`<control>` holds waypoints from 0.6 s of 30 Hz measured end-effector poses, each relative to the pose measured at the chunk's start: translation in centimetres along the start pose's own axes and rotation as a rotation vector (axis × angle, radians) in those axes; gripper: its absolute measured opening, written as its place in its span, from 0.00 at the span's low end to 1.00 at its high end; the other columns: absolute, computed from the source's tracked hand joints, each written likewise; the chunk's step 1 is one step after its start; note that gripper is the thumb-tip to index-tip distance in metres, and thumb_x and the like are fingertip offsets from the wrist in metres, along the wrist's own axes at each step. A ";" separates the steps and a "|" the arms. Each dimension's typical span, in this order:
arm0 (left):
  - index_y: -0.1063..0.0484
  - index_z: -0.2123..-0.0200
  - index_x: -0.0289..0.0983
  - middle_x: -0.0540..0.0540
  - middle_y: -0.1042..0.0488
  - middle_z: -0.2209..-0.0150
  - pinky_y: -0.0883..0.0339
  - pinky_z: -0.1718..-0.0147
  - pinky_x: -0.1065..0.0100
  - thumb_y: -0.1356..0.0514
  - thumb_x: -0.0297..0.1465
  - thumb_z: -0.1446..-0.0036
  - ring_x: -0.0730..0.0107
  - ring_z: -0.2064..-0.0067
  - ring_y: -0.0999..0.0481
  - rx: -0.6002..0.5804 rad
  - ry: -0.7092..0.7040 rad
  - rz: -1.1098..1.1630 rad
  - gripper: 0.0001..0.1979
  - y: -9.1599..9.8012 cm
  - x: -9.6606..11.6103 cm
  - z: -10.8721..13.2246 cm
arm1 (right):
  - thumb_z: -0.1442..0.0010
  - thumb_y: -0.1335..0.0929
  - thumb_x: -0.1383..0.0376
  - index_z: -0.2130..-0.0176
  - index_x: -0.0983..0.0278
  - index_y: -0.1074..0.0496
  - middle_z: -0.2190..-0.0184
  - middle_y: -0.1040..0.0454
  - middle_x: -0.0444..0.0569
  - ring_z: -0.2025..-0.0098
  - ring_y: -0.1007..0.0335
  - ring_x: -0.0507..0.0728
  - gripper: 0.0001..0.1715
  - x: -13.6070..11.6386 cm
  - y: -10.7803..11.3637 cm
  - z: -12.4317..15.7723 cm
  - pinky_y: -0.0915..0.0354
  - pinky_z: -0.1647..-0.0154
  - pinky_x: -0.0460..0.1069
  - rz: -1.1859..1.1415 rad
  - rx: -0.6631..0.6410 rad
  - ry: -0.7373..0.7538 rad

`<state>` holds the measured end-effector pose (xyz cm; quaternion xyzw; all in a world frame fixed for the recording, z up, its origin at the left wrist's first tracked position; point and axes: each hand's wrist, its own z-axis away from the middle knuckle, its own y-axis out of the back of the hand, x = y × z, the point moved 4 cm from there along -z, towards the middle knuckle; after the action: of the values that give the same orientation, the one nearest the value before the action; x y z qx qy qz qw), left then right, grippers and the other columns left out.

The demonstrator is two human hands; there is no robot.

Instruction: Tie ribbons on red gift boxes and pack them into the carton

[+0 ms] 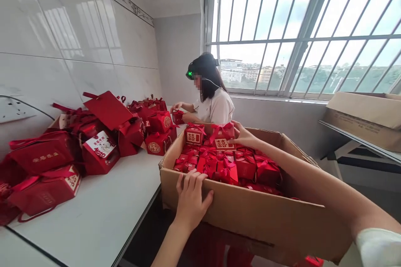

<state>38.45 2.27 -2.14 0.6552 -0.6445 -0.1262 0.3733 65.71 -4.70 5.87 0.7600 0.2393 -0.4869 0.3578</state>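
Note:
A large cardboard box (250, 208) stands in front of me, filled with small red gift boxes (246, 167) tied with ribbon. My left hand (192, 196) grips its near wall, fingers hooked over the rim and the thumb outside. At the far side, my right hand (244, 135) is closed around the right side of a red gift box (224, 137) with a cream label, above the other boxes. Some of its fingers are hidden behind it. Just left of it sits a similar labelled gift box (194, 134).
More red gift boxes (100, 150) are heaped along the white table (103, 204) at left. A co-worker (216, 100) with a headset sits beyond, hands on a red box (178, 117). Another cardboard box (363, 112) rests at right below the barred window (282, 29).

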 end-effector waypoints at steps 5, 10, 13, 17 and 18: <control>0.34 0.55 0.43 0.49 0.28 0.54 0.63 0.43 0.59 0.43 0.33 0.45 0.63 0.46 0.35 0.018 -0.007 0.044 0.13 0.1 0.1 0.2 | 0.67 0.22 0.65 0.40 0.61 0.53 0.46 0.36 0.56 0.45 0.35 0.64 0.62 5.1 -2.6 -5.6 0.38 0.45 0.61 -0.011 0.069 -0.096; 0.34 0.55 0.43 0.51 0.28 0.55 0.64 0.43 0.62 0.42 0.38 0.45 0.65 0.47 0.35 0.071 -0.017 0.075 0.15 -0.4 -0.2 0.6 | 0.63 0.24 0.65 0.43 0.62 0.49 0.46 0.36 0.57 0.46 0.34 0.63 0.53 8.2 -4.3 -8.1 0.34 0.48 0.57 0.019 0.120 -0.135; 0.34 0.54 0.44 0.51 0.27 0.56 0.65 0.42 0.62 0.43 0.42 0.44 0.64 0.46 0.35 0.100 -0.011 0.103 0.16 -0.9 -0.4 0.8 | 0.61 0.26 0.67 0.44 0.63 0.46 0.47 0.35 0.56 0.46 0.35 0.62 0.48 8.9 -4.8 -9.1 0.34 0.47 0.55 0.067 0.122 -0.146; 0.34 0.54 0.44 0.51 0.27 0.56 0.65 0.43 0.62 0.44 0.44 0.44 0.64 0.46 0.35 0.122 -0.007 0.109 0.16 -1.4 -0.6 0.9 | 0.61 0.27 0.66 0.45 0.66 0.44 0.49 0.33 0.57 0.47 0.35 0.63 0.45 9.2 -4.6 -9.7 0.35 0.47 0.55 0.180 0.100 -0.159; 0.34 0.55 0.44 0.51 0.27 0.56 0.64 0.43 0.61 0.44 0.44 0.44 0.64 0.46 0.35 0.131 -0.008 0.109 0.16 -1.5 -0.6 0.9 | 0.62 0.26 0.66 0.45 0.66 0.42 0.49 0.33 0.58 0.46 0.36 0.64 0.45 9.3 -4.5 -9.7 0.37 0.45 0.56 0.224 0.101 -0.162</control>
<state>38.92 2.38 -3.87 0.6417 -0.6876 -0.0659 0.3332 71.88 5.80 -1.33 0.7571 0.0986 -0.5153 0.3892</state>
